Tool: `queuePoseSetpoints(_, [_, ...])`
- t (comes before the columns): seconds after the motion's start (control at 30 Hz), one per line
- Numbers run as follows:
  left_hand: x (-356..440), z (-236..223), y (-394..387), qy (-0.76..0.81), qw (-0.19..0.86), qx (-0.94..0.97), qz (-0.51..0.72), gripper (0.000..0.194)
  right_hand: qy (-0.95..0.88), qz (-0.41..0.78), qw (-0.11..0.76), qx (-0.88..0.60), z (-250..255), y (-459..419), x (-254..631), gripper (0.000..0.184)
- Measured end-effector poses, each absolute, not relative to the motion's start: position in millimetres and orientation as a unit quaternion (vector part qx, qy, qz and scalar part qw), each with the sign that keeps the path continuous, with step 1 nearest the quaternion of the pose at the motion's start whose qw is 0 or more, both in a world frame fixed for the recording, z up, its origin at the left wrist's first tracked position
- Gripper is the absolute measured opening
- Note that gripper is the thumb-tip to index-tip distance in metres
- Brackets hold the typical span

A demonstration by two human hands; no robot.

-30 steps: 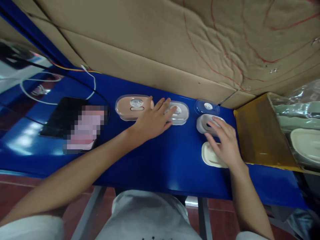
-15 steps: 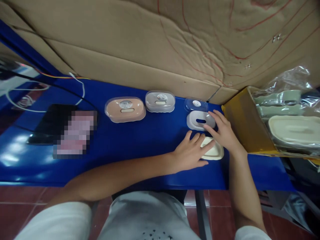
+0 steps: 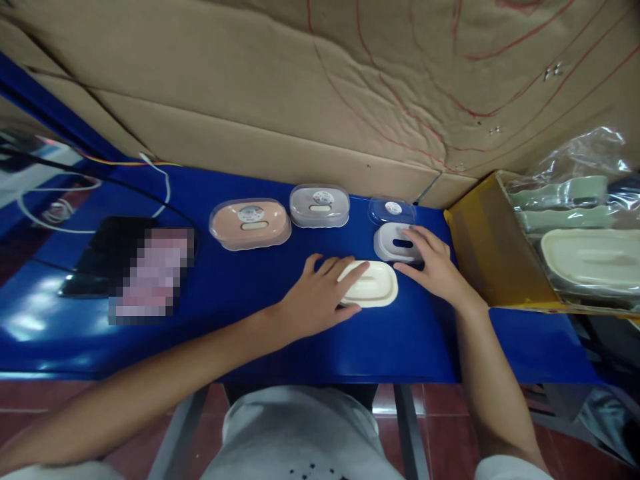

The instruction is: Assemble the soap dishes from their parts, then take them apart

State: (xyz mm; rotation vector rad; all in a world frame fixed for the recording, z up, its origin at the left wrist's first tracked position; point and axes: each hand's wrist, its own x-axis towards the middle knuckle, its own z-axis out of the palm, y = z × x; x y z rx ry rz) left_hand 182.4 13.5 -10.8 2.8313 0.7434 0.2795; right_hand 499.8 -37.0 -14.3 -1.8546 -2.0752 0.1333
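My left hand (image 3: 320, 293) grips the left end of a cream oval plastic tray (image 3: 380, 283) with a raised ridge. Its index finger lies over the top and its thumb is at the near edge. Behind that tray, to the right, sits a grey oval plastic shell (image 3: 387, 243) with a dark slot. My right hand (image 3: 433, 263) is around the shell's right end, fingers at the far rim and thumb at the near side. A clear lid (image 3: 383, 211) with a round sticker lies just behind the shell.
A pink lidded oval box (image 3: 230, 227) and a grey lidded one (image 3: 305, 207) stand by the cardboard wall (image 3: 250, 133). At right, an open carton (image 3: 470, 247) holds green and cream parts in plastic wrap. A dark device (image 3: 103, 257) and cables lie at left.
My left hand has slid the cream tray to the left, out from in front of the grey shell. My right hand's thumb has moved down to the shell's near side.
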Motion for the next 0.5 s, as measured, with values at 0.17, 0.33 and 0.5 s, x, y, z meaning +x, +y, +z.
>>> queuePoseSetpoints(0.17, [156.7, -12.0, 29.6, 0.262, 0.138, 0.95, 0.1, 0.075, -0.716, 0.063, 0.189, -0.67, -24.1, -33.4, 505.5, 0.081])
queuePoseSetpoints(0.33, [150.4, -12.7, 28.3, 0.28, 0.19, 0.934, 0.114, 0.075, -0.694, 0.091, 0.209, -0.683, -18.4, -34.9, 499.1, 0.09])
queuePoseSetpoints(0.5, [149.7, -13.5, 22.5, 0.305, 0.197, 0.921, 0.144, 0.077, -0.734, 0.115, 0.185, -0.643, -5.9, -44.8, 459.9, 0.09])
